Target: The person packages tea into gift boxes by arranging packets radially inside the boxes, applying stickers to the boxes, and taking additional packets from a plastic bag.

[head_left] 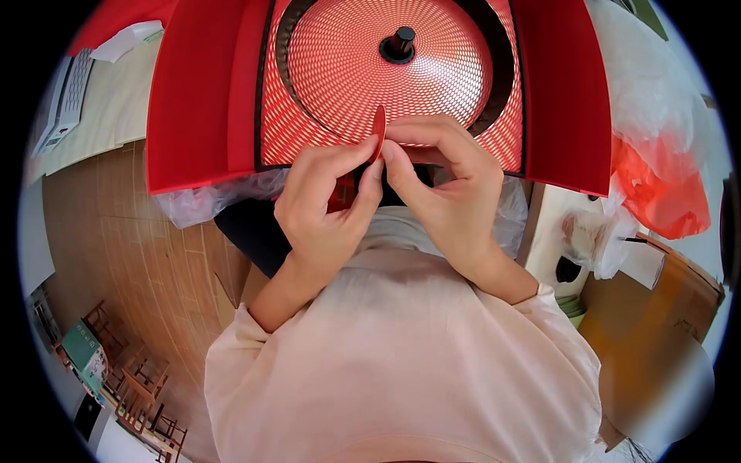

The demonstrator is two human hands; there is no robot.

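Note:
A small, thin red disc point(379, 127), seen almost edge-on, is held upright between my two hands. My left hand point(324, 197) pinches its near left side between thumb and forefinger. From the other side, my right hand point(451, 181) grips the disc's edge with thumb and fingertips. Just beyond the hands lies an open red box point(193, 100) with a patterned red and gold panel. Set in that panel is a round, shiny recess point(340, 62) with a dark rim, and a short black knob point(403, 38) stands at its middle.
Clear plastic bags point(648, 77) and a red plastic bag point(664, 185) hang at the right, above a cardboard box point(648, 309). A pale table point(108, 116) is at the left. Small wooden chairs point(145, 374) stand on the wooden floor point(147, 239) at lower left.

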